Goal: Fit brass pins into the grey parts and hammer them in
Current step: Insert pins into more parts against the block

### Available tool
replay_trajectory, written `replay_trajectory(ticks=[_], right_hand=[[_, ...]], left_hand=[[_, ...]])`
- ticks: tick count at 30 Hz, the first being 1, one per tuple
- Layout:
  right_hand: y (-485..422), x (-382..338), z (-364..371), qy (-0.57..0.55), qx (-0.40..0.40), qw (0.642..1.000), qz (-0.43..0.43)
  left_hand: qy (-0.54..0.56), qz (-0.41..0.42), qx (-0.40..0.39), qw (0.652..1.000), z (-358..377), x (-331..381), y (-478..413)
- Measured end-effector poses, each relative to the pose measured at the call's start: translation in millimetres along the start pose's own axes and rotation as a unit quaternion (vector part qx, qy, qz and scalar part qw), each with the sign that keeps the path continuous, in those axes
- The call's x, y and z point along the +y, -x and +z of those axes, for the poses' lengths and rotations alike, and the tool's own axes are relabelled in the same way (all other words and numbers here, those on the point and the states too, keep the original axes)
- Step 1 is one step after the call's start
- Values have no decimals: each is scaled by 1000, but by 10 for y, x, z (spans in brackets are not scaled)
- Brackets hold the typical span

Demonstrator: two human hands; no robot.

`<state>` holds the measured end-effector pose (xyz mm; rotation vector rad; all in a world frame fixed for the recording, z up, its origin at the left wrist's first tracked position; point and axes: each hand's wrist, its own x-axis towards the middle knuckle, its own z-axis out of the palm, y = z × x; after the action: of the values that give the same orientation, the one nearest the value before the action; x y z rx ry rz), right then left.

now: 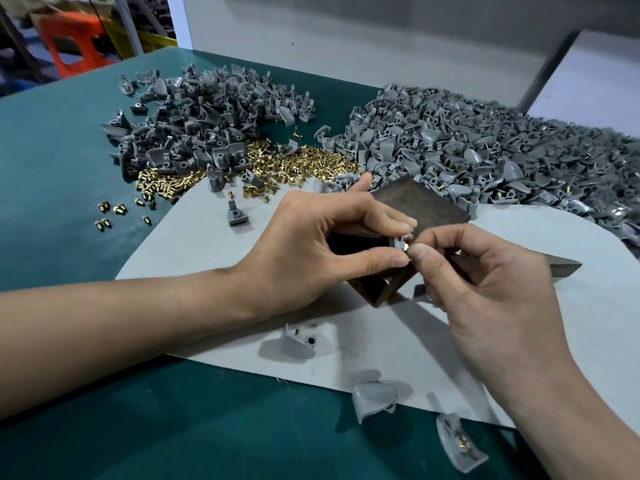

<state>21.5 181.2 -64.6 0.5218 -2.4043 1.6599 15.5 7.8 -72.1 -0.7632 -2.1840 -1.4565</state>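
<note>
Pinching a small grey plastic part (398,242) between thumb and curled fingertips, the left hand (322,244) holds it just over a dark rusty metal block (427,202). The right hand (485,289) meets it there, with its thumb and forefinger closed on a short brass pin (406,248) whose tip touches the part. A dark pointed metal piece (566,266) pokes out from beneath the right hand.

The block sits on a pale grey sheet (207,258) spread over the green tabletop (62,174). Beyond the hands lies a loose heap of shiny brass pins (301,162), flanked by a left-hand pile of bare grey parts (194,112) and a broader right-hand pile of grey parts (485,147), several showing brass pins. Three stray grey parts (372,398) lie near the forearms.
</note>
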Motion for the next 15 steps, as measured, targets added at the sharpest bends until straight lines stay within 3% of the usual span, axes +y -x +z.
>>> replay_trajectory(ticks=[15], right_hand=[[-27,17,-2,-24,-12,1000,-2]], left_hand=[[-6,2,-5,1000,-1,-11,3]])
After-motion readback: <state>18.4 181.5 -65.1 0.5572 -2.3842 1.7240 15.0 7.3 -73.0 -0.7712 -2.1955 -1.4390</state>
